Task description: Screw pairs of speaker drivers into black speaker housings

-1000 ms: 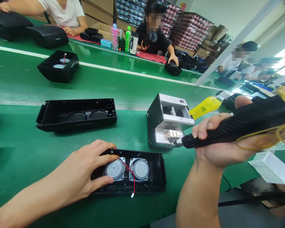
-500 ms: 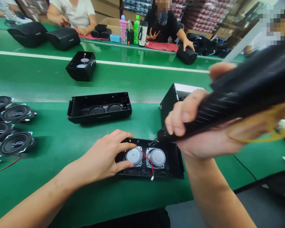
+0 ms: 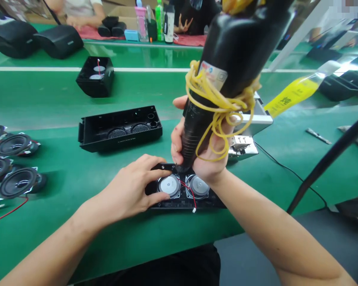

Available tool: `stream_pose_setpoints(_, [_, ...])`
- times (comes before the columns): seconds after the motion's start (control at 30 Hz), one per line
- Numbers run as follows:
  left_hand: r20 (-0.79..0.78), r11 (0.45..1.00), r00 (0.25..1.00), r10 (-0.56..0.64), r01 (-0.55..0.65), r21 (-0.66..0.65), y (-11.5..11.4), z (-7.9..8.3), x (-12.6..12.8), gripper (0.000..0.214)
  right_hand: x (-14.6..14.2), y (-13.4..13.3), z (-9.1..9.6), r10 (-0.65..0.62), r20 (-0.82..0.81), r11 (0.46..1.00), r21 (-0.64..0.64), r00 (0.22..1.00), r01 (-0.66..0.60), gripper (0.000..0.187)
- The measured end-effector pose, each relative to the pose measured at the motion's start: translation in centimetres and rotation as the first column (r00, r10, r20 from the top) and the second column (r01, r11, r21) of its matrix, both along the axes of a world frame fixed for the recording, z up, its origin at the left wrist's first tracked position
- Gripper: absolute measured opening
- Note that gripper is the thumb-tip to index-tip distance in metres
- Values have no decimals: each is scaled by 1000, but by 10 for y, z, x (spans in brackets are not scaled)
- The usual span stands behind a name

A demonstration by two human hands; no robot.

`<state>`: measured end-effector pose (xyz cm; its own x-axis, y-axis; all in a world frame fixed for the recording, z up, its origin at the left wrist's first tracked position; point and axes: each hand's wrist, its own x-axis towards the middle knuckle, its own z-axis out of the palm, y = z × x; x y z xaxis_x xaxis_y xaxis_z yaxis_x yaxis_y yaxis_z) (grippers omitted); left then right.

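Observation:
A black speaker housing [image 3: 183, 200] lies on the green bench in front of me, with two round silver speaker drivers [image 3: 168, 186] and a red wire inside it. My left hand [image 3: 131, 190] grips the housing's left end, fingers curled over its rim. My right hand [image 3: 203, 159] is wrapped round a black electric screwdriver [image 3: 223, 71] bound with yellow rubber bands. The tool stands nearly upright, its tip down on the housing's back rim between the two drivers.
Another black housing [image 3: 119, 128] lies behind, and a silver screw feeder box [image 3: 250, 131] to the right. Several loose speaker drivers [image 3: 16, 178] sit at the left. A black cube [image 3: 94, 76] and finished speakers rest on the conveyor; other people sit across it.
My right hand has swung the screwdriver from near level up to upright and brought its tip down onto the housing. My left hand has stayed on the housing.

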<state>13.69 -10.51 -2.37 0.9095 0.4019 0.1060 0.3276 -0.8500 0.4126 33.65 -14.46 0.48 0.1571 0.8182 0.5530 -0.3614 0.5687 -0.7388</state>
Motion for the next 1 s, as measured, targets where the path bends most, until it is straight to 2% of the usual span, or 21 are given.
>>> stream_pose_setpoints(0.2, [4,1000,1000,-10,10,-11,0,1,-1,40,3,-4,-2,43,29,999,-29,999,-42,45])
stream_pose_setpoints(0.33, [7,1000,1000,-13,13,-19,0,3,1,39,3,-6,0,4,58,996,-89,998,1,55])
stream_pose_setpoints(0.5, [5,1000,1000,-5,5,-21,0,2,2,39,4,-5,-1,7,75,995,-103,997,0,61])
stream_pose_setpoints(0.67, [8,1000,1000,-8,9,-17,0,2,1,38,4,-5,-3,39,58,995,-90,998,-33,38])
stream_pose_setpoints(0.9, [4,1000,1000,-12,12,-9,2,1,2,39,3,-4,-3,26,53,994,-111,998,-20,39])
stream_pose_setpoints(1.0, [-19,1000,1000,-13,12,-19,3,1,2,39,4,0,-6,46,41,997,-59,998,-44,44])
